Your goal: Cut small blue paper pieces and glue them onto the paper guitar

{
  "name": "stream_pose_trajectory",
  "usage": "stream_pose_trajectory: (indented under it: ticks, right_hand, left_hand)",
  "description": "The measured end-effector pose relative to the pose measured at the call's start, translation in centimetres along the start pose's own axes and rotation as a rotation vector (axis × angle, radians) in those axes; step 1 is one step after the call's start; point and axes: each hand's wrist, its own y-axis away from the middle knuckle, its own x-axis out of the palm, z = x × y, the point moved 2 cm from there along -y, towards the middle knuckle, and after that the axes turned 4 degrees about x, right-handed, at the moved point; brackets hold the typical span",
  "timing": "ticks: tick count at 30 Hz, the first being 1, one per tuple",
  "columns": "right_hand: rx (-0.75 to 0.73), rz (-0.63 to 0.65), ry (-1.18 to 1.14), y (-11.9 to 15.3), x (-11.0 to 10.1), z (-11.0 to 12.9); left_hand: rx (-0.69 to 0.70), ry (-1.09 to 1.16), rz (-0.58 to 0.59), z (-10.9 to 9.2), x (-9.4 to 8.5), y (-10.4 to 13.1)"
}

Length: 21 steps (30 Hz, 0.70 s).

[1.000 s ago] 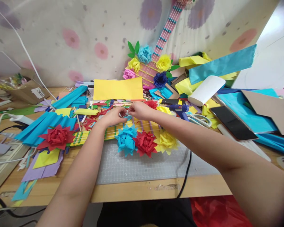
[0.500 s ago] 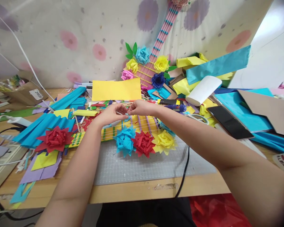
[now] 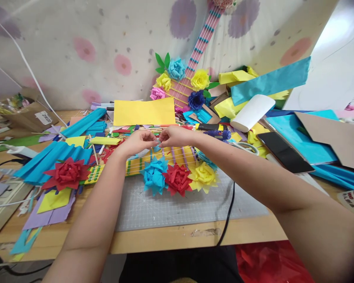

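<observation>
My left hand and my right hand meet fingertip to fingertip above a yellow craft guitar. Both are closed in a pinch at a small light blue paper piece, mostly hidden by the fingers. White strings and purple and green bars cross the guitar. Along its near edge sit a blue paper flower, a red paper flower and a yellow paper flower. A larger red flower is at the neck's left end. Beneath the guitar lies a grey cutting mat.
Behind my hands stand a yellow paper sheet and a pink craft guitar with flowers. To the right are scissors, a phone and a white rounded object. A black cable hangs over the table's front edge.
The fingertips of both hands have drawn closer together around the small blue piece, and my left fingers have closed more. The guitar and its flowers keep their place on the mat.
</observation>
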Motion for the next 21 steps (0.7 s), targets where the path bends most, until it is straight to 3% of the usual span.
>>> stream_pose_trajectory:
  ticks: [6,12,16,21]
  right_hand:
    - [-0.057,-0.034,0.047,0.0,0.3,0.2]
    - [-0.017,-0.023,0.052,-0.1,0.0,0.1]
    - [-0.020,-0.025,0.045,-0.3,0.0,0.1]
    - [-0.013,-0.026,0.001,-0.6,0.4,-0.2]
  left_hand:
    - [-0.038,-0.037,0.018,0.5,-0.3,0.0]
    - [-0.039,-0.011,-0.007,0.9,-0.9,0.1]
    - [-0.012,0.086,0.020,0.6,-0.4,0.1]
    - [-0.088,0.121,-0.008,0.2,0.3,0.1]
